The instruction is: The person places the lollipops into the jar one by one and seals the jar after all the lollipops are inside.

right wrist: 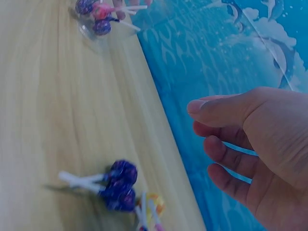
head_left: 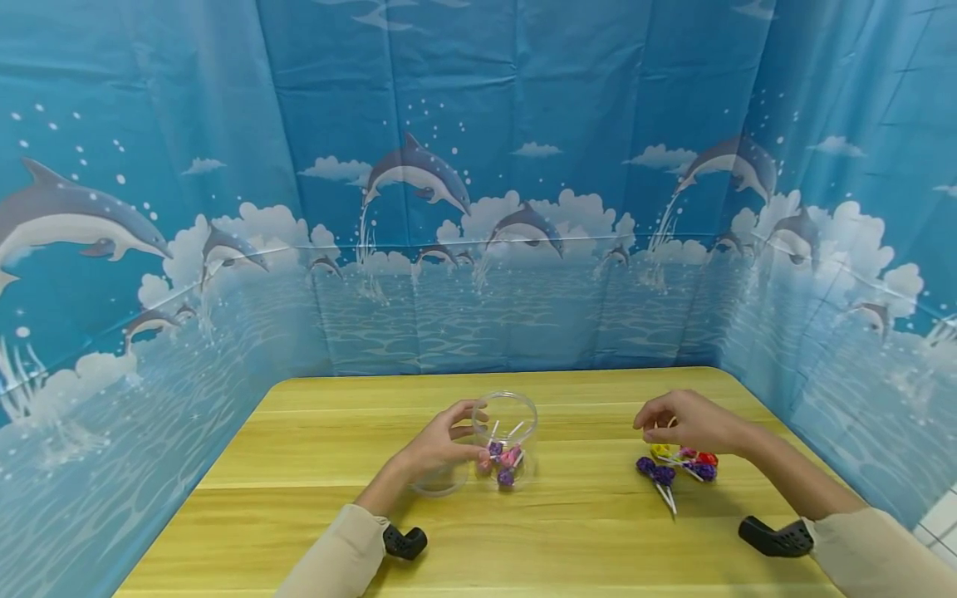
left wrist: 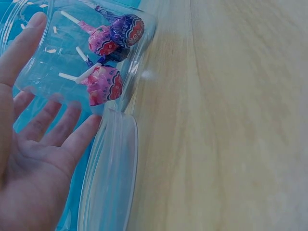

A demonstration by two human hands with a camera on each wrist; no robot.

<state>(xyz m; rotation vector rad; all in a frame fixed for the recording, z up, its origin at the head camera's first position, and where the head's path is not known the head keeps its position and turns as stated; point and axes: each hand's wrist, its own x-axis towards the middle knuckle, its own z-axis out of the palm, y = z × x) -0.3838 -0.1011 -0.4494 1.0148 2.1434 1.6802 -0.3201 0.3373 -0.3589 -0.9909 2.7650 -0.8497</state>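
A clear plastic jar [head_left: 528, 419] stands upright on the table with several pink and purple lollipops [head_left: 508, 457] in it, some sticks pointing up. My left hand [head_left: 441, 436] holds the jar's left side, its thumb [left wrist: 30, 41] near the rim in the left wrist view. Beside the jar, under that hand, lies a round clear lid [head_left: 436, 490]. To the right, my right hand [head_left: 691, 422] hovers over loose lollipops with its fingers loosely bent and nothing seen in them. Two purple lollipops [right wrist: 120, 192] lie closest to me; yellow [head_left: 660, 450], red [head_left: 706, 458] and other ones are partly under the hand.
The yellow wood-grain table [head_left: 314, 448] has rounded far corners. A blue dolphin-print curtain [head_left: 478, 316] stands right behind it and along both sides. White floor tiles [head_left: 940, 523] show at the far right.
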